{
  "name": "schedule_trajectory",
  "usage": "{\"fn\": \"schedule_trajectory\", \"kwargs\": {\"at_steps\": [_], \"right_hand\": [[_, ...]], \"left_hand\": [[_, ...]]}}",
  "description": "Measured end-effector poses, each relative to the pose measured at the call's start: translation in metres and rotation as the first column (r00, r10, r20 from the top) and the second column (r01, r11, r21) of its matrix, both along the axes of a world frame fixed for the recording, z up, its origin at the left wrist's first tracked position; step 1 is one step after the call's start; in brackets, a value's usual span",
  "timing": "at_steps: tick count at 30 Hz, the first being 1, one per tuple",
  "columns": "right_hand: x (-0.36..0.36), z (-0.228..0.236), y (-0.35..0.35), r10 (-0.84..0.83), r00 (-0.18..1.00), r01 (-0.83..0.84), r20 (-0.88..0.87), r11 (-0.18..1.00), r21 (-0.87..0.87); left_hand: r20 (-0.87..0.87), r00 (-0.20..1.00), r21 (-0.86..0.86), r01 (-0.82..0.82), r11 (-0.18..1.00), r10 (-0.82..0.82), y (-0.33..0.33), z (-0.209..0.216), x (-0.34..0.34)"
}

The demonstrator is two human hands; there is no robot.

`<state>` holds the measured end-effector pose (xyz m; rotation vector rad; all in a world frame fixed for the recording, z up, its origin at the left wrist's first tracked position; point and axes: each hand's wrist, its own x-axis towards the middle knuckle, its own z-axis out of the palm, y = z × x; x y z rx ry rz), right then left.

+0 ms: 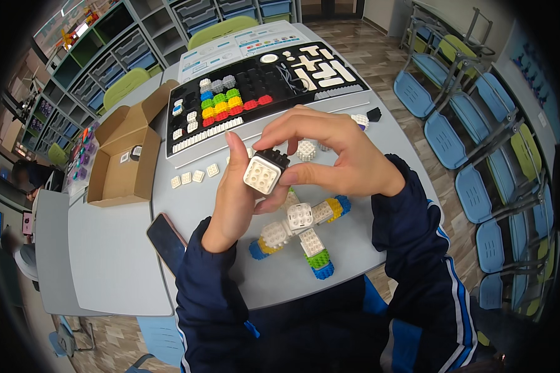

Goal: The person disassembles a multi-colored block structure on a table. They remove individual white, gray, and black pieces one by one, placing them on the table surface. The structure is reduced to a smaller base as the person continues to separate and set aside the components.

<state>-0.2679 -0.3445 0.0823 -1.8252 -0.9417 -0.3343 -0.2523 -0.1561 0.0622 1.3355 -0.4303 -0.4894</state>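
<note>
Above the table, my left hand [230,196] and my right hand [339,149] both grip a small block cube. It has a white studded face [262,174] turned up toward me and a black studded part [272,156] behind. The right thumb and fingers pinch its black side, while the left hand supports its left and lower side. Below the hands lies a cross-shaped block model [300,215] with a white middle and arms of white, yellow, green and blue blocks. Part of one arm is hidden behind my fingers. Several small white square pieces [198,176] lie left of my hands.
A white block kit case [186,160] with a black insert of coloured blocks spans the table's far side. Left of it stands an open cardboard box [119,180]. A phone [168,242] lies by my left forearm. Blue chairs [445,146] line the right.
</note>
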Motion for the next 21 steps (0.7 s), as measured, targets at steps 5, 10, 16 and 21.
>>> {"fn": "schedule_trajectory", "kwargs": {"at_steps": [5,10,16,21], "right_hand": [[-0.003,0.003,-0.001,-0.073,0.991,0.082,-0.108,0.993,0.083],[-0.007,0.006,0.001,-0.018,0.954,0.076,-0.299,0.98,0.185],[-0.017,0.01,0.008,0.161,0.872,-0.03,-0.463,0.96,0.278],[-0.011,-0.003,0.012,0.134,0.946,-0.066,-0.296,0.971,0.23]], "left_hand": [[0.503,0.842,0.1,-0.28,0.955,0.194,0.008,-0.003,0.004],[0.848,0.523,0.132,-0.371,0.919,0.089,0.007,-0.002,0.005],[0.889,0.453,0.117,-0.361,0.925,0.064,0.01,0.0,0.005],[0.812,0.576,0.15,-0.358,0.921,0.091,0.012,-0.001,0.004]]}}
